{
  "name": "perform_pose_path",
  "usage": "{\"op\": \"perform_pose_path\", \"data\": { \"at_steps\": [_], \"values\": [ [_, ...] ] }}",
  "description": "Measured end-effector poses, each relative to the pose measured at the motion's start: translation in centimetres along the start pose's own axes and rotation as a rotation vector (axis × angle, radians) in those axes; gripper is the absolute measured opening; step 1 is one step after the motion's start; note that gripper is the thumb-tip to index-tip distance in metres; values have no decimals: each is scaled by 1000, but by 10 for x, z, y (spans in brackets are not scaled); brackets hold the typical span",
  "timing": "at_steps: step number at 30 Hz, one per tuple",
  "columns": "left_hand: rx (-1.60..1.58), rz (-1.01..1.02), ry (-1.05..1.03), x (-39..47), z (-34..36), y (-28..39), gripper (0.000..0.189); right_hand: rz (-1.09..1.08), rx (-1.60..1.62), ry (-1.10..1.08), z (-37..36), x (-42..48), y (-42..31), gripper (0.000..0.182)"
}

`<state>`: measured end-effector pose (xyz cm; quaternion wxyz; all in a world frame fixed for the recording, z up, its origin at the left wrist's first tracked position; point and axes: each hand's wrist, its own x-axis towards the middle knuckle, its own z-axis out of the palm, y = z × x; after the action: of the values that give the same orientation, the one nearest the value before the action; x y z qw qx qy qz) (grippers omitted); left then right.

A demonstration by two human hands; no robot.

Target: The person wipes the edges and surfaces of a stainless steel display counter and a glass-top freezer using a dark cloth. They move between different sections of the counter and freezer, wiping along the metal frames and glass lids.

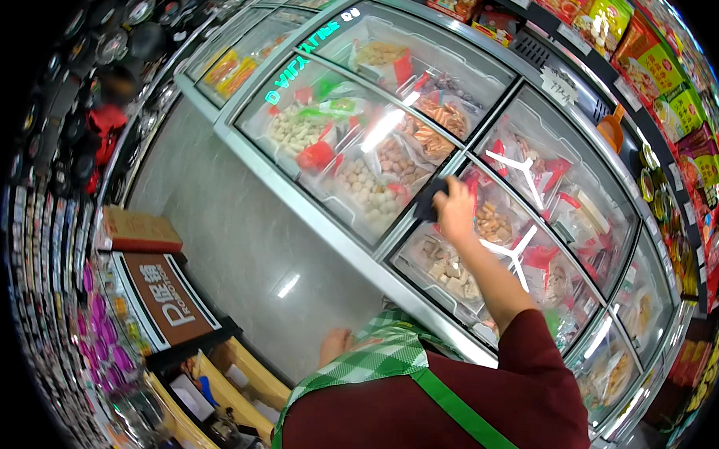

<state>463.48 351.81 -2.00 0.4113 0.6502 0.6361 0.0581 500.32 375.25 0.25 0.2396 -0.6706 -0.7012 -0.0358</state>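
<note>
A dark cloth [430,200] is bunched in my right hand [457,211]. It rests on the metal divider [404,223] between two glass lids of a chest freezer [341,233]. Under the left glass lid [339,135] lie bags of frozen balls [369,189] and other pale pieces. The lid by my right forearm covers frozen cubes [447,269] and small brownish pieces [493,223]. My left hand [335,345] hangs low beside my green checked apron [385,350]; its fingers are mostly hidden.
Bagged foods [650,74] line a shelf along the freezer's far side, where an orange scoop [611,129] stands. A promotion sign [167,298], a cardboard box [139,230] and a wooden-sided bin [247,381] stand left across the grey floor [235,220]. Pans [146,42] hang beyond.
</note>
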Motion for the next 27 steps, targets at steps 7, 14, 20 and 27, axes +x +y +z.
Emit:
{"op": "perform_pose_path", "data": {
  "at_steps": [7,14,20,27],
  "values": [
    [35,127,63,71,-29,42,18,-18,-24,208,-7,47,72,14],
    [86,371,-27,132,-51,86,15,62,-34,88,-59,-40,120,8],
    [137,510,-83,153,-54,103,12,385,-287,87,-170,-205,204,12],
    [252,699,-340,186,-62,116,18,1238,-674,50,-252,-337,234,8]
  ]
}}
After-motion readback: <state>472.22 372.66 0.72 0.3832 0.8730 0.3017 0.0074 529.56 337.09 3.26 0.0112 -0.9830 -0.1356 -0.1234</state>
